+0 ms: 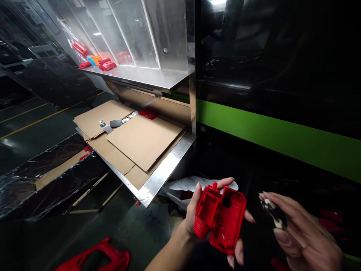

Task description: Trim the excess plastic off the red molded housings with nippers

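Observation:
My left hand (191, 215) is wrapped round a red plastic case (228, 222) from below. The case lies open like a book, with its hollow inside facing up, and a ribbed round end shows near my palm. To its right, apart from it, my right hand (307, 231) pinches a small item with pale ends and a dark, shiny middle (271, 210) between thumb and fingers. Its exact kind is too small to make out.
A metal table (166, 169) carries flat cardboard sheets (146, 141), a dark flat item and a red part (147, 114). Red and orange parts lie on the metal shelf (152, 77) above. A large red frame-like part (113, 256) is at lower left. A black machine with a green band (270, 131) stands right.

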A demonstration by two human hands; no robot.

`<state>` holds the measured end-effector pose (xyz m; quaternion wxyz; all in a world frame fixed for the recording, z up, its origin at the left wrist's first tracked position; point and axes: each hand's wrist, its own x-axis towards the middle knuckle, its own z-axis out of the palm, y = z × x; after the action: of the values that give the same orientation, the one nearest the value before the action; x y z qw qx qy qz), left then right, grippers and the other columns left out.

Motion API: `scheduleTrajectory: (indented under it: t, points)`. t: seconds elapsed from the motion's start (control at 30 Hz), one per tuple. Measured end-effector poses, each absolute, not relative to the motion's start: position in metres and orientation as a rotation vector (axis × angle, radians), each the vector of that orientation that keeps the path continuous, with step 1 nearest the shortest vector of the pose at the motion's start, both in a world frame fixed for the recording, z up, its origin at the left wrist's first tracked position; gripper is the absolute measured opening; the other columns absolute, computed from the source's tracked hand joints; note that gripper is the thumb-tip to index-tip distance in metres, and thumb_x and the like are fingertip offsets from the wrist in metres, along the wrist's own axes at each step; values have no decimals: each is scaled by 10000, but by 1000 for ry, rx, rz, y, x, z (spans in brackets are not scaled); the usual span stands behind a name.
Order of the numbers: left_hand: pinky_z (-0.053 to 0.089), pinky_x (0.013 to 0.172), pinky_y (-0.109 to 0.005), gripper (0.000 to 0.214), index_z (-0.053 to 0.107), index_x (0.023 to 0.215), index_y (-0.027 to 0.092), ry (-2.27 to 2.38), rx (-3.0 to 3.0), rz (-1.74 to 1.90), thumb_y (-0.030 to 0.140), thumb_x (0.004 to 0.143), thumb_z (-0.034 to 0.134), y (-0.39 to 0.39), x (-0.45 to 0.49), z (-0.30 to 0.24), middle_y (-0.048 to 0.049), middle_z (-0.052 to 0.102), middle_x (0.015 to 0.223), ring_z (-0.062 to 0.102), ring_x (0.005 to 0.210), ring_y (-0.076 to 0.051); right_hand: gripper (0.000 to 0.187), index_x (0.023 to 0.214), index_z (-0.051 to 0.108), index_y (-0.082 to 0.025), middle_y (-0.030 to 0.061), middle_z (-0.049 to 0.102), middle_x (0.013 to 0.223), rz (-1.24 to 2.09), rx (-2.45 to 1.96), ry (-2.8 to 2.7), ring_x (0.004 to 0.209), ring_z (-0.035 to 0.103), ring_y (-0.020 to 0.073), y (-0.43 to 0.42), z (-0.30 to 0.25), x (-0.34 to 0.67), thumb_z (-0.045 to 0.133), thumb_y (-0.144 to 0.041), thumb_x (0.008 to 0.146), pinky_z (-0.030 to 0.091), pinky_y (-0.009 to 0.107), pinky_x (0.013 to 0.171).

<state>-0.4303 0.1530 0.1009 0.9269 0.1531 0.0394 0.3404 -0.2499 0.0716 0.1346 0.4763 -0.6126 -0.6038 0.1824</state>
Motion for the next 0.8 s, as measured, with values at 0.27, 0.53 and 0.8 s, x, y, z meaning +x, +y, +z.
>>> scheduleTrajectory:
  t: [0.27,0.53,0.8]
  points:
    - [495,683,-349,868,407,1449,132,103,385,726,759,850,440,147,-432,102,-207,717,983,698,772,-289,352,1251,612,-240,84,570,1305,480,-1509,-1403,1152,590,296,69,136,-254,529,-356,930,568,358,876]
    - [489,787,-373,818,505,1393,117,142,344,743,718,838,530,147,-430,105,-188,704,1054,683,845,-286,387,1266,615,-256,76,606,1253,397,-1498,-1488,1055,630,287,69,127,-248,529,-421,926,541,393,885]
    - [517,770,-370,814,528,1375,152,163,323,721,733,805,562,147,-430,104,-174,703,1055,682,850,-274,362,1276,603,-255,61,599,1249,450,-1434,-1503,1085,608,251,71,131,-251,542,-352,933,516,344,902]
